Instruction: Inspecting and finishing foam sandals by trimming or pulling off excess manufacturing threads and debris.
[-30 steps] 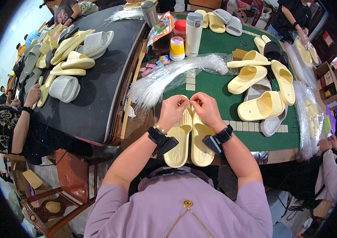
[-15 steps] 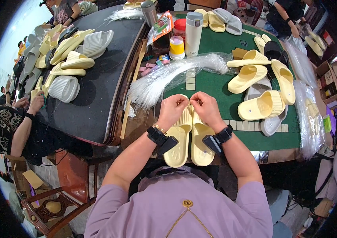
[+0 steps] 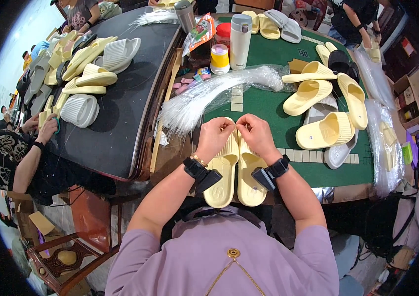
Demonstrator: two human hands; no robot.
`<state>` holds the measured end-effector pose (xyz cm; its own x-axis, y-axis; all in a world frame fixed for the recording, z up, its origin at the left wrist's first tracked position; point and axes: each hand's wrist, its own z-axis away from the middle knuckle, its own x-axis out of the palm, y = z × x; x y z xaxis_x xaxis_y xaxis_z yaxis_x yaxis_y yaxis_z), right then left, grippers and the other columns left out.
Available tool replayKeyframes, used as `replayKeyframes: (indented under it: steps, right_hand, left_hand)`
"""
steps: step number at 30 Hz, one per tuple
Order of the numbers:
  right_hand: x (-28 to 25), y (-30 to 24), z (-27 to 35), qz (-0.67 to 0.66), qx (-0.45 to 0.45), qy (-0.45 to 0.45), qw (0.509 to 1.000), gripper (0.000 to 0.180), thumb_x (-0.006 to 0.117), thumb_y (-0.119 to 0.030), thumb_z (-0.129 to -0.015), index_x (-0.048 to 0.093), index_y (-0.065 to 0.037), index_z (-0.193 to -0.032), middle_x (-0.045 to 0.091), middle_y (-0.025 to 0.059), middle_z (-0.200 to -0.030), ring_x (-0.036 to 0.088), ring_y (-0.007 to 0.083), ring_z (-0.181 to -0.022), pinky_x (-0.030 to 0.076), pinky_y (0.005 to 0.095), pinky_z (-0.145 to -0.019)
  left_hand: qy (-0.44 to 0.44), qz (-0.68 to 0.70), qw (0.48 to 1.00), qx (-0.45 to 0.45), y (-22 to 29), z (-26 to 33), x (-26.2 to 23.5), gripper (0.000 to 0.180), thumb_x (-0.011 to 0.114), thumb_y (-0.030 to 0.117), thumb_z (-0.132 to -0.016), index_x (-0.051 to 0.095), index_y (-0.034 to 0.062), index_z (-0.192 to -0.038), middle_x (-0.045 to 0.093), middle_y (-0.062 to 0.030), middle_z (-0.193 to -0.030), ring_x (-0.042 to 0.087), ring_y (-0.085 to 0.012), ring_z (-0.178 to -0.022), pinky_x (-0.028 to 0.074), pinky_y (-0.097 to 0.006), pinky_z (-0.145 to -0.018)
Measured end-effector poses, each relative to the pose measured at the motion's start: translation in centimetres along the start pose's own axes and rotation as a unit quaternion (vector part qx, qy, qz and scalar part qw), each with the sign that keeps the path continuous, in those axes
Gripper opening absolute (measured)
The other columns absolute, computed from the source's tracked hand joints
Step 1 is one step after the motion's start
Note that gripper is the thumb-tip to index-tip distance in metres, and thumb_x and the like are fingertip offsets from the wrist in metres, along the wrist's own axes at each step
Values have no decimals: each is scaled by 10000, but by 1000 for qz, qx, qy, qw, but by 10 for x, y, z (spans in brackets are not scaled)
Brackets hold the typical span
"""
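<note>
Two pale yellow slippers lie side by side in front of me, the left slipper touching or nearly touching the right slipper. Over the toe end of the left one, my left hand is closed with thumb and fingers pinched. My right hand is pinched the same way over the other toe, the fingertips of both hands almost meeting at the gap. Whatever thin thing they grip there is too small to make out. Just beyond lies a fanned bundle of clear plastic strands.
More yellow slippers and a grey slipper lie to the right on the green mat. A white bottle and a yellow-banded cup stand behind the strands. A co-worker's hand works by the slipper pile on the black table.
My hands and the slipper pair keep the same place. At left, the co-worker's hands have shifted slightly; at far right, another person's hands and slippers have moved.
</note>
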<state>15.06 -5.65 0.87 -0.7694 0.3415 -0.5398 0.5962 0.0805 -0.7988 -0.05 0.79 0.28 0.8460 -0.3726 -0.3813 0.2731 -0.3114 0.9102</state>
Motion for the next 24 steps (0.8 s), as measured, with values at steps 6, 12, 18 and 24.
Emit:
replayKeyframes:
  steps: [6,12,18,24]
  right_hand:
    - [-1,-1,0,-5,2,3,1000,107,645,-134,-828,639,-35,-869,648,113,-795,634,288,-730,494,381,-651]
    - [-1,-2,0,-11,5,4,1000,108,648,-135,-826,637,-35,-864,649,113,-785,636,287,-725,494,381,-647]
    - [-1,-2,0,0,-4,-1,1000,101,650,-133,-823,637,-38,-856,652,108,-781,636,283,-722,497,383,-648]
    - [0,-1,0,0,4,1,1000,98,649,-133,-823,636,-40,-850,651,106,-779,636,284,-724,497,383,-649]
  left_hand:
    - [2,35,999,-17,-8,-2,2,148,684,110,-831,698,-8,-919,690,-105,-748,645,-134,-651,506,-278,-616]
    - [-16,68,997,-36,-15,-4,2,153,682,107,-838,698,-14,-930,700,-88,-770,638,-100,-672,508,-261,-631]
    - [-17,92,994,-49,-20,-6,1,162,679,114,-844,699,-16,-938,706,-81,-780,649,-104,-692,514,-256,-654]
    - [-40,90,993,-69,-15,-7,-2,150,666,76,-877,681,-50,-956,677,-21,-824,599,-57,-739,487,-215,-667]
